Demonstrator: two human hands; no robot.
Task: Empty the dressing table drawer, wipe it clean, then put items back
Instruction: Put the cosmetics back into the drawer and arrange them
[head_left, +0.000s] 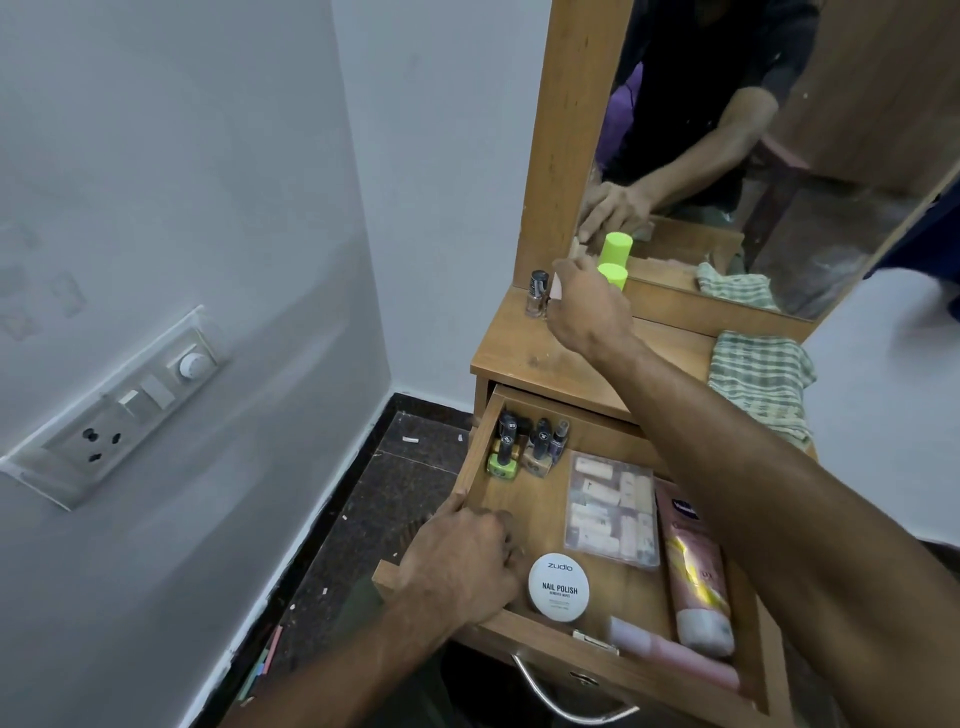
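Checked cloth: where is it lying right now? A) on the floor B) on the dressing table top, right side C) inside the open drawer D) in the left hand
B: the checked cloth lies on the dressing table top, right of the right hand, not in the drawer.

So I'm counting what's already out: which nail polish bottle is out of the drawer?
The silver-capped nail polish bottle on the tabletop beside the right hand; the rest stand in the drawer.

- The round white tin (559, 586) in the drawer (524, 499) reads "zudio" and "NAIL POLISH"; the smaller lines beneath are too small to read.
- The pink tube (693, 566) bears a dark blue logo, its lettering blurred.
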